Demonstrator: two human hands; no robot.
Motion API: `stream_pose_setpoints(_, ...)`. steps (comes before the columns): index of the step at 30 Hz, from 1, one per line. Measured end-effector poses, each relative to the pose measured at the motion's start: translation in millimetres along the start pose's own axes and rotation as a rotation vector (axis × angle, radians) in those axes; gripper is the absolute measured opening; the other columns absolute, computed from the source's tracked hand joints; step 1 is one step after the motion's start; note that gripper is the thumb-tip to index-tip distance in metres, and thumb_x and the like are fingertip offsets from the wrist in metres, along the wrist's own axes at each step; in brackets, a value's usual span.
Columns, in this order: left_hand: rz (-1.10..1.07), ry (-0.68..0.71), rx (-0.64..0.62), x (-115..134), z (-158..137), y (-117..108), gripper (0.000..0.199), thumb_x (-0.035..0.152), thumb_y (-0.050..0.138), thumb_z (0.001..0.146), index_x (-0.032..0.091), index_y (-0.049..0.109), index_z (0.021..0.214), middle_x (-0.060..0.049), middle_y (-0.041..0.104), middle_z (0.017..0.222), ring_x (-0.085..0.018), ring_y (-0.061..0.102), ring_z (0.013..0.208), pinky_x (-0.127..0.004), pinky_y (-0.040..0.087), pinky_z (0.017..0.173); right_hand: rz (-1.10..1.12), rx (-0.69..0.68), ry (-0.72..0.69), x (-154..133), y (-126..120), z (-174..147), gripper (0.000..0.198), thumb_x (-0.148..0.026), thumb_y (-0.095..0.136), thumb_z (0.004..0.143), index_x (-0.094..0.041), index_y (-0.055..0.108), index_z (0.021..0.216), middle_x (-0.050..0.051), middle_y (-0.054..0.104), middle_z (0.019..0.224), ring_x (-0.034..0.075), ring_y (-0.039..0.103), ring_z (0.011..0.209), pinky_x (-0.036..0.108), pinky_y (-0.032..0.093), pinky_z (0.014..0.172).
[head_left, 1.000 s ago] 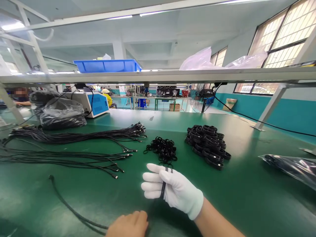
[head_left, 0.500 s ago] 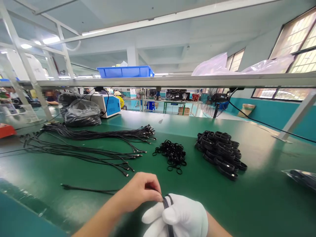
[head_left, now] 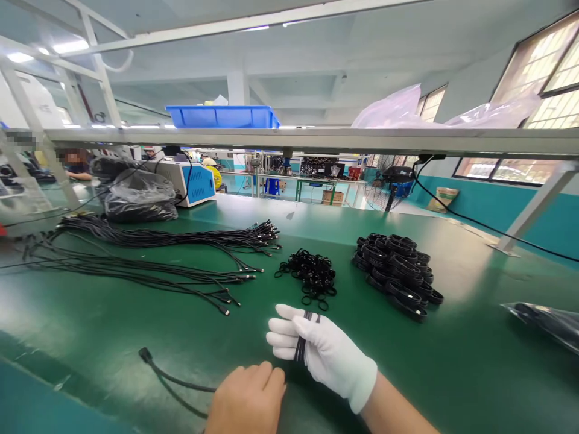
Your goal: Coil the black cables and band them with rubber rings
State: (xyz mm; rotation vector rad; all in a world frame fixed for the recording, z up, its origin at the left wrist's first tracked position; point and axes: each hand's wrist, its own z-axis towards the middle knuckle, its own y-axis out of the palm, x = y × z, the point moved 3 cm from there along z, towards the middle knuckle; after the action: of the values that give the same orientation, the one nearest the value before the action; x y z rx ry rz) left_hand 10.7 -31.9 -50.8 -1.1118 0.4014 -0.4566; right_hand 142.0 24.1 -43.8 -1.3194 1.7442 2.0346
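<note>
My right hand (head_left: 328, 346), in a white glove, has its palm turned up. Its thumb presses black loops of a cable (head_left: 300, 349) against the fingers. Lower and to the left is my bare left hand (head_left: 251, 398), back upward, fingers curled around a stretch of black cable. From its left side a folded length runs out to a dark connector end (head_left: 145, 355) over the green table. Whether both hands hold the same cable is hidden. Just beyond the glove lies a heap of small black rings (head_left: 312, 271).
Straight black cables (head_left: 181, 238) lie in bundles at the left. Coiled cables (head_left: 398, 271) are piled at the right, with a plastic bag (head_left: 547, 325) farther right. Behind stand a blue-and-white machine (head_left: 196, 181) and a shelf (head_left: 316, 138) carrying a blue bin (head_left: 224, 116).
My left hand has come away from the glove, moving down toward me. My right hand has risen and turned palm up with its loops. The cable's connector end has shifted right and bent.
</note>
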Motion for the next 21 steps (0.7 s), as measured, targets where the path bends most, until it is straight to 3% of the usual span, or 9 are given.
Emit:
stream_pose_setpoints(3,-0.102,0.042,-0.061,-6.0,17.4,-23.4,0.014,0.014,0.055,0.078,0.022,0.059,0.068,0.002,0.063,0.066,-0.017,0.057,0.059,-0.027,0.036,0.055,-0.139,-0.032,0.133,13.4,1.4,-5.0,0.042,-0.032,0.077,0.065,-0.012,0.061,0.098,0.006,0.062,0.083,0.015,0.058,0.073,0.034,0.041,0.075)
stream_pose_setpoints(7,-0.538,-0.074,-0.306,-38.5,39.8,-46.1,0.001,0.021,0.065,0.072,0.021,0.064,0.071,0.004,0.063,0.069,-0.013,0.055,0.065,-0.022,0.036,0.059,-0.144,-0.311,0.392,35.5,6.5,-14.6,0.045,-0.037,0.076,0.064,-0.005,0.063,0.094,0.011,0.062,0.082,0.021,0.062,0.073,0.041,0.041,0.075)
stream_pose_setpoints(10,-0.983,-0.237,-0.413,-50.2,43.4,-37.1,0.007,0.020,0.069,0.062,0.018,0.065,0.067,0.005,0.060,0.062,-0.011,0.053,0.059,-0.019,0.037,0.054,-0.057,-0.431,0.464,47.5,6.1,-18.2,0.056,-0.039,0.074,0.063,-0.005,0.060,0.105,0.013,0.063,0.084,0.025,0.062,0.078,0.048,0.037,0.082)
stream_pose_setpoints(12,-1.104,-0.313,-0.402,-48.9,39.7,-22.0,0.007,0.022,0.066,0.065,0.015,0.064,0.067,0.004,0.060,0.060,-0.012,0.053,0.059,-0.020,0.038,0.053,-0.011,-0.447,0.444,50.2,7.9,-17.9,0.051,-0.035,0.073,0.064,-0.005,0.061,0.103,0.010,0.062,0.077,0.020,0.060,0.071,0.046,0.036,0.082)
stream_pose_setpoints(15,-1.055,-0.389,-0.264,-45.0,28.5,-1.0,0.020,0.024,0.047,0.079,0.014,0.061,0.068,-0.001,0.062,0.066,-0.015,0.055,0.065,-0.022,0.040,0.057,0.091,-0.380,0.366,44.9,17.0,-14.1,0.036,-0.029,0.075,0.064,-0.010,0.062,0.091,0.000,0.051,0.064,0.011,0.050,0.061,0.034,0.036,0.072)
stream_pose_setpoints(17,-0.983,-0.389,-0.202,-43.1,18.8,7.4,0.025,0.021,0.040,0.082,0.015,0.061,0.070,-0.002,0.064,0.069,-0.017,0.056,0.068,-0.023,0.041,0.059,0.183,-0.331,0.280,36.2,24.8,-10.1,0.037,-0.029,0.078,0.061,-0.013,0.059,0.089,-0.004,0.042,0.063,0.009,0.043,0.060,0.027,0.032,0.065)
stream_pose_setpoints(21,-0.524,-0.370,-0.205,-37.0,0.4,10.6,0.027,0.017,0.036,0.086,0.022,0.062,0.083,-0.001,0.066,0.080,-0.017,0.062,0.072,-0.024,0.042,0.063,0.287,-0.237,0.019,16.2,26.2,-0.6,0.029,-0.029,0.076,0.065,-0.015,0.055,0.080,-0.005,0.038,0.064,0.008,0.041,0.060,0.024,0.028,0.058)
